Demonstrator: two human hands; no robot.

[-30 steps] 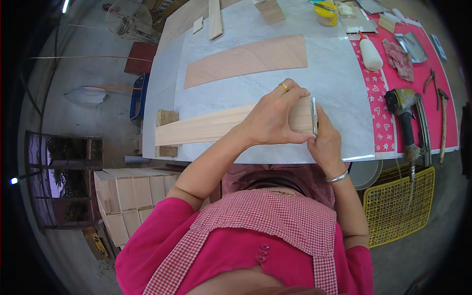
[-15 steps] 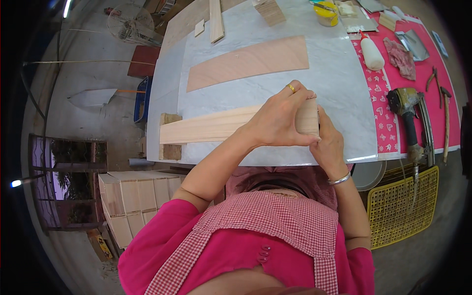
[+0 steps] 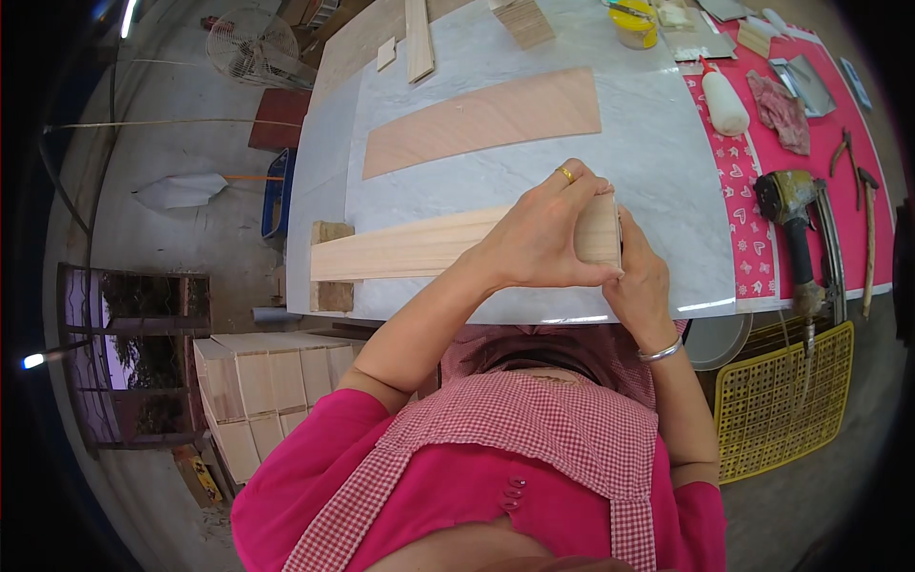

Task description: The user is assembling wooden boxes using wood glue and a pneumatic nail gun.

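A long pale wooden board (image 3: 410, 248) lies along the near side of the table. Its left end rests across a rough wooden block (image 3: 332, 297). My left hand (image 3: 538, 234) spans the board near its right end, thumb on the near edge and fingers over the far edge. Pressed against that right end is my right hand (image 3: 643, 286), with its fingers closed around the end face. A thin edge shows there, but my right fingers hide most of what they hold. Beyond the board, a thin reddish-brown plywood panel (image 3: 486, 119) lies flat.
At the right, a pink cloth carries a nail gun (image 3: 791, 205), a white glue bottle (image 3: 726, 103), a rag (image 3: 780, 112), pincers (image 3: 844, 157) and a hammer (image 3: 867, 238). A wood stack (image 3: 524, 24) and a yellow tub (image 3: 634, 27) stand at the back. A yellow crate (image 3: 786, 405) sits below.
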